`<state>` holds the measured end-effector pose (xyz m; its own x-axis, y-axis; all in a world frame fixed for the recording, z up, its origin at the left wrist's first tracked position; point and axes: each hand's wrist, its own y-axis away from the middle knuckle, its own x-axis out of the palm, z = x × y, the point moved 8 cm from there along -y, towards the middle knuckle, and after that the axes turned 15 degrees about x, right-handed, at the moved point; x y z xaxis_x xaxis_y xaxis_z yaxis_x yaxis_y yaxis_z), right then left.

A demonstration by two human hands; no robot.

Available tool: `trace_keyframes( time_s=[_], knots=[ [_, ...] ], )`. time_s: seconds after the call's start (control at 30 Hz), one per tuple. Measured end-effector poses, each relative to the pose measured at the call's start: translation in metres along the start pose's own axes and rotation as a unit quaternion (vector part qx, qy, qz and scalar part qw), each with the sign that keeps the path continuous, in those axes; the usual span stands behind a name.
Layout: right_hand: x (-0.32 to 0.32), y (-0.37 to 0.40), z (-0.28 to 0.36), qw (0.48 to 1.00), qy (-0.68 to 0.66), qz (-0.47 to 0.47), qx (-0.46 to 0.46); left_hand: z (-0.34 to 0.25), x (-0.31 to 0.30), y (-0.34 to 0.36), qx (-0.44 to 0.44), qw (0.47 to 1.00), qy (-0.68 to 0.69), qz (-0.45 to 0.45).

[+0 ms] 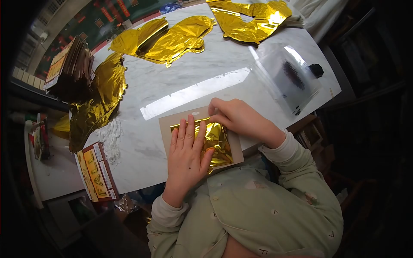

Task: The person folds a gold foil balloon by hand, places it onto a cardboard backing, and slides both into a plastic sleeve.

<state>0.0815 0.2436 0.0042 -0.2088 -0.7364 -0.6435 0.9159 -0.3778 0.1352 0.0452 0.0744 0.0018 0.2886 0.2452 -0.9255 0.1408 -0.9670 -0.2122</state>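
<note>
A folded gold foil balloon point(217, 142) lies on a brown card point(165, 124) at the near edge of the white marble table point(193, 81). My left hand point(187, 155) presses flat on the foil's left half, fingers spread. My right hand point(236, 116) rests on the foil's upper right corner, fingers curled down onto it. Both sleeves are pale green.
Flat gold foil balloons lie at the far middle point(165, 38), far right point(251, 17) and left edge point(97, 101). A clear plastic bag point(288, 75) sits at right. A stack of brown cards point(71, 69) stands at left, a printed package point(97, 172) and white string point(111, 137) near left.
</note>
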Motion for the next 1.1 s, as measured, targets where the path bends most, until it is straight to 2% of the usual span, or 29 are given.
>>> trace_keyframes(
  time_s=[0.03,0.2,0.23,0.3,0.33,0.4,0.5,0.6,0.8,0.87,0.97,1.1],
  knots=[
    [-0.001,0.001,0.000,1.000,0.000,-0.001,0.000,0.000,0.000,0.000,0.000,1.000,0.000,0.000],
    [0.000,0.012,0.005,0.979,0.195,-0.062,0.010,0.001,0.002,0.000,-0.002,1.000,0.001,0.001],
    [0.004,0.017,0.007,0.979,0.194,-0.061,0.012,0.000,0.002,0.000,0.001,1.000,-0.003,-0.001],
    [0.002,0.037,0.031,0.927,0.302,-0.218,-0.049,0.000,0.002,-0.001,0.003,1.000,-0.006,-0.002],
    [0.008,0.044,0.033,0.927,0.302,-0.217,-0.048,0.001,0.002,-0.001,0.003,1.000,-0.007,-0.004],
    [0.030,0.057,0.045,0.956,0.225,-0.136,-0.127,0.000,0.002,-0.001,0.003,1.000,-0.007,-0.004],
    [0.046,0.057,0.021,0.971,0.210,-0.093,-0.068,0.000,0.002,-0.002,0.000,1.000,-0.013,0.003],
    [0.048,0.056,0.017,0.966,0.237,-0.080,-0.070,0.000,0.001,0.000,-0.006,1.000,0.000,0.008],
    [0.049,0.055,0.016,0.964,0.244,-0.073,-0.079,0.003,-0.021,-0.005,0.001,0.988,0.154,-0.018],
    [0.049,0.056,0.016,0.963,0.248,-0.074,-0.081,-0.003,-0.024,-0.010,0.012,1.000,0.016,0.007],
    [0.050,0.056,0.015,0.962,0.246,-0.082,-0.086,0.008,0.006,-0.003,0.005,0.999,0.013,0.029],
    [0.048,0.058,0.015,0.962,0.237,-0.102,-0.085,0.006,0.008,-0.001,0.011,0.999,-0.010,0.034]
  ],
)
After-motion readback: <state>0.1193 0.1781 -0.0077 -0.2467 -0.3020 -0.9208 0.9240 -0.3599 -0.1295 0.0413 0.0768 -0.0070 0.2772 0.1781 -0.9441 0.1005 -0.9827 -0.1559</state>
